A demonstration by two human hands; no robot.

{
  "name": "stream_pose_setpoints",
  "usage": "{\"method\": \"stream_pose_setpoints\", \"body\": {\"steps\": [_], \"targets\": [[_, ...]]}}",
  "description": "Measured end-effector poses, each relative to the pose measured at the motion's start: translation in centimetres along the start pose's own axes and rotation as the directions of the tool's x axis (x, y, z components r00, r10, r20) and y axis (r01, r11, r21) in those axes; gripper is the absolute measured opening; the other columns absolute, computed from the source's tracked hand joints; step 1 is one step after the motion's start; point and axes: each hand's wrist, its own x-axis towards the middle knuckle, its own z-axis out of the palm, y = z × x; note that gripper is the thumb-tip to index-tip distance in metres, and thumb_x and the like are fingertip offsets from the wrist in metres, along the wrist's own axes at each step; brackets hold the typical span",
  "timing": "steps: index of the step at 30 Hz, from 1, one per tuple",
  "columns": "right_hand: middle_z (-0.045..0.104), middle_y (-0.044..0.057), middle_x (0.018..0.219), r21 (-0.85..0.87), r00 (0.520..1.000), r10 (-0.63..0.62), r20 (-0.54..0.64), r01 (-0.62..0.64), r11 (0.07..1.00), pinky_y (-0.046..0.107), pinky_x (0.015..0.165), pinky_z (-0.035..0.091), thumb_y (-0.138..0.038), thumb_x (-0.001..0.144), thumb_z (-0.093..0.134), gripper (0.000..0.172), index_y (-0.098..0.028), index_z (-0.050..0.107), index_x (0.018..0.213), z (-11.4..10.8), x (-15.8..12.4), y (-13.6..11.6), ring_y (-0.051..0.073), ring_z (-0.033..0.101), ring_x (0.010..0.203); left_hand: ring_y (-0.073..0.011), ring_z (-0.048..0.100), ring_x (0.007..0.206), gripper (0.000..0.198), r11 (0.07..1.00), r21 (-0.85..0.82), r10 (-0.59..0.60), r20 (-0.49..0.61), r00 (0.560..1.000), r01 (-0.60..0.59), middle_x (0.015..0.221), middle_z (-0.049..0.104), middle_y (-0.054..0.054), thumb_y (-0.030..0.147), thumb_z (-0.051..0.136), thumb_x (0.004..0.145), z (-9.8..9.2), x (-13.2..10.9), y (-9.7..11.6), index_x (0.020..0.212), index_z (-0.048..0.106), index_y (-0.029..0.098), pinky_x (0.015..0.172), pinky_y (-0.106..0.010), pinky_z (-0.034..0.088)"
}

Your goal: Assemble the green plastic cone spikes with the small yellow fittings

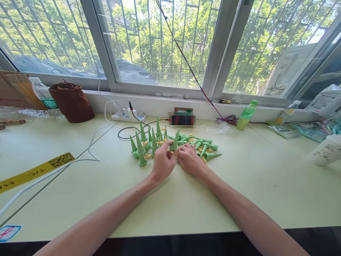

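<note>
My left hand (163, 161) is closed round the lower part of a green plastic plant-watering spike (175, 139), which stands point up between my two hands. Close against its base is my right hand (191, 159), fingers curled and pressed together; what they pinch is hidden. To the left, several green spikes with yellow valves stand upright, among them a tall one (140, 151) nearest me. A loose pile of green spikes (205, 146) lies beyond and right of my right hand, mixed with small yellow valves (204, 160).
Behind the spikes lies a dark device (182, 120), partly blurred, with a black cable. A white power strip (129, 116), a brown pouch (71, 101) and a green-labelled bottle (246, 115) line the window side. A white cable (92, 149) crosses at left; a white cup (325, 151) stands far right.
</note>
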Motion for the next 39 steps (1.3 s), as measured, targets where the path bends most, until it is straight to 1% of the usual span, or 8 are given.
{"method": "stream_pose_setpoints", "body": {"steps": [5, 10, 16, 23, 29, 33, 36, 39], "targets": [[0.062, 0.009, 0.089, -0.032, 1.000, 0.011, -0.002, -0.011, 0.999, 0.043, 0.087, 0.037, -0.017, 0.092, 0.053, 0.015, -0.019, 0.068, 0.088, 0.0, 0.0, -0.1, 0.025, 0.048, 0.095, -0.0064, 0.039, 0.042, 0.021, 1.000, -0.006, 0.011, 0.006, 1.000, -0.011, 0.058, 0.042, 0.007, 0.034, 0.057, 0.086, 0.0, 0.0, 0.0, 0.102, 0.056, 0.020, 0.045, -0.020, 0.032], [0.062, 0.010, 0.092, -0.051, 0.999, 0.038, -0.017, -0.039, 0.998, 0.043, 0.087, 0.039, -0.016, 0.091, 0.053, 0.015, -0.017, 0.067, 0.086, 0.4, 0.1, 0.0, 0.025, 0.047, 0.094, -0.0058, 0.038, 0.042, 0.021, 1.000, -0.003, 0.021, 0.015, 1.000, -0.021, 0.060, 0.045, 0.006, 0.033, 0.057, 0.085, 0.1, -0.1, 0.1, 0.102, 0.056, 0.019, 0.044, -0.020, 0.031], [0.062, 0.010, 0.091, -0.032, 0.998, 0.048, -0.035, -0.049, 0.998, 0.043, 0.087, 0.040, -0.014, 0.090, 0.053, 0.017, -0.018, 0.068, 0.082, 0.7, 0.1, 0.3, 0.025, 0.048, 0.093, -0.0053, 0.038, 0.043, 0.021, 1.000, -0.006, 0.021, 0.027, 0.999, -0.021, 0.066, 0.050, 0.005, 0.033, 0.057, 0.085, 0.1, -0.1, 0.1, 0.100, 0.056, 0.019, 0.045, -0.020, 0.032], [0.062, 0.010, 0.092, 0.010, 0.994, 0.099, -0.042, -0.099, 0.995, 0.040, 0.086, 0.040, -0.011, 0.091, 0.050, 0.022, -0.018, 0.068, 0.079, 1.0, 0.3, 0.4, 0.024, 0.049, 0.094, -0.0054, 0.038, 0.043, 0.022, 1.000, -0.014, 0.020, 0.038, 0.999, -0.020, 0.066, 0.050, 0.005, 0.035, 0.059, 0.083, 0.2, -0.1, -0.1, 0.098, 0.057, 0.020, 0.045, -0.020, 0.033], [0.062, 0.011, 0.100, 0.077, 0.984, 0.114, -0.136, -0.104, 0.992, 0.041, 0.086, 0.043, -0.008, 0.091, 0.046, 0.026, -0.019, 0.069, 0.096, 0.8, 0.5, 0.6, 0.025, 0.050, 0.097, -0.0061, 0.036, 0.042, 0.020, 1.000, -0.024, 0.004, 0.044, 0.999, -0.003, 0.058, 0.043, 0.007, 0.035, 0.056, 0.085, 0.2, -0.2, 0.2, 0.099, 0.057, 0.020, 0.045, -0.020, 0.031], [0.061, 0.011, 0.096, 0.130, 0.966, 0.136, -0.220, -0.109, 0.985, 0.040, 0.083, 0.047, -0.009, 0.091, 0.045, 0.029, -0.021, 0.069, 0.101, 0.2, 0.5, 1.0, 0.025, 0.051, 0.095, -0.0062, 0.035, 0.041, 0.021, 0.999, -0.038, 0.005, 0.059, 0.998, -0.003, 0.055, 0.041, 0.008, 0.035, 0.057, 0.085, 0.1, -0.2, 0.4, 0.100, 0.056, 0.020, 0.045, -0.021, 0.029], [0.061, 0.010, 0.096, 0.215, 0.942, 0.163, -0.292, -0.101, 0.971, 0.038, 0.081, 0.049, -0.015, 0.094, 0.043, 0.028, -0.021, 0.069, 0.104, -0.3, 0.4, 1.3, 0.024, 0.053, 0.096, -0.0062, 0.033, 0.040, 0.022, 1.000, -0.029, -0.010, 0.078, 0.997, 0.012, 0.053, 0.041, 0.008, 0.036, 0.057, 0.086, 0.1, -0.2, 0.4, 0.100, 0.057, 0.019, 0.044, -0.021, 0.028], [0.062, 0.009, 0.096, 0.267, 0.915, 0.205, -0.347, -0.114, 0.957, 0.037, 0.081, 0.049, -0.019, 0.095, 0.044, 0.026, -0.020, 0.068, 0.103, -0.9, 0.2, 1.5, 0.023, 0.056, 0.096, -0.0052, 0.034, 0.040, 0.022, 0.999, -0.033, -0.036, 0.105, 0.994, 0.039, 0.061, 0.050, 0.006, 0.037, 0.057, 0.086, 0.2, -0.3, 0.3, 0.099, 0.057, 0.019, 0.044, -0.022, 0.029]]}}
